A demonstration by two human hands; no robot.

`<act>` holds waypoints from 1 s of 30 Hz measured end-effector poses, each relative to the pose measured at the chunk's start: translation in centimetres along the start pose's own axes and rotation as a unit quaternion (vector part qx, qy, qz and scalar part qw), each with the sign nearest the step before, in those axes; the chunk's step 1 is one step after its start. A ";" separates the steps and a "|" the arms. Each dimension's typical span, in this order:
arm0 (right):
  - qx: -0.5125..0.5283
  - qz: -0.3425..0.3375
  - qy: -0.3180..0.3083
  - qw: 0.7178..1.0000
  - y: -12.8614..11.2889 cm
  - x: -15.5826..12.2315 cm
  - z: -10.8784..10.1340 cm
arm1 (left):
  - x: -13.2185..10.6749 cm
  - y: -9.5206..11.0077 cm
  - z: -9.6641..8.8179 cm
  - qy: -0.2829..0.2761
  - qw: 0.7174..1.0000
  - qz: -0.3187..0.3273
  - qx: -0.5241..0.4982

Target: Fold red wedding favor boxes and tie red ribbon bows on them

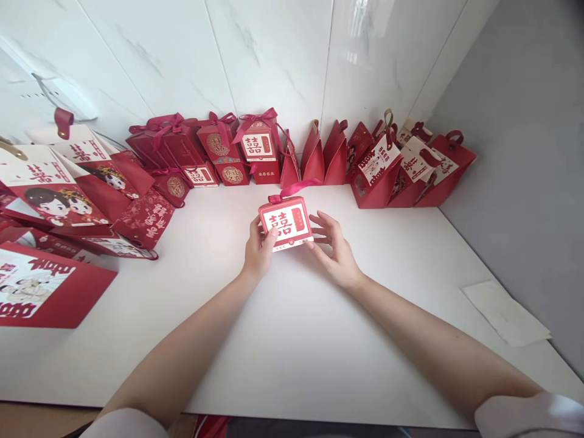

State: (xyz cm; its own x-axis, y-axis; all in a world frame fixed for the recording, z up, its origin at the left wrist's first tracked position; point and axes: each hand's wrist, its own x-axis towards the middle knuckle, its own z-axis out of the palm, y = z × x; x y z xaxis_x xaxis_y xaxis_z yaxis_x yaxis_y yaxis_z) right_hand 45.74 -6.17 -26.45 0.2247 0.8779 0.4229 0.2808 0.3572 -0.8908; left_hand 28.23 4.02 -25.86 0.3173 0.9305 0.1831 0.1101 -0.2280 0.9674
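A small red gift box (pixel 286 222) with a white label, red characters and a pink ribbon on top stands on the white table (pixel 292 328) at its middle. My left hand (pixel 258 248) grips the box's left side, thumb on the front face. My right hand (pixel 332 248) is just to the right of the box, fingers spread and slightly curled, fingertips at or close to its right side. I cannot tell whether they touch it.
A row of red gift boxes and bags (pixel 255 152) lines the wall at the back. More red bags (pixel 410 164) stand at the back right. Large flat red bags (pixel 55 207) lie stacked at the left. A white sheet (pixel 506 313) lies at the right edge.
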 end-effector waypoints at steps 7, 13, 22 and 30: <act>0.003 0.047 -0.064 0.997 0.1 0.3 0.0 | 0.4 -0.8 -0.1 0.001 0.999 -0.014 -0.037; 0.046 0.044 -0.082 0.995 0.6 0.2 -0.1 | 0.9 -1.7 0.0 -0.022 0.994 -0.026 -0.102; 0.102 0.054 -0.089 0.989 0.5 0.2 -0.1 | 0.7 -1.5 0.1 -0.051 0.991 -0.021 -0.119; 0.100 0.058 -0.094 0.989 0.9 0.2 -0.1 | 0.5 -0.9 0.0 -0.045 0.996 -0.001 -0.073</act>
State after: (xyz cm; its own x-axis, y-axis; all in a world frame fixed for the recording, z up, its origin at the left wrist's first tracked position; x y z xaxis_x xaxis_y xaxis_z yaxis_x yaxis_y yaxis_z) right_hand 46.16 -5.69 -27.17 0.0627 0.9535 0.2949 0.0696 0.2906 -0.9543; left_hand 28.28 4.71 -26.64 0.4009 0.8999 0.1719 -0.0247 -0.1770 0.9839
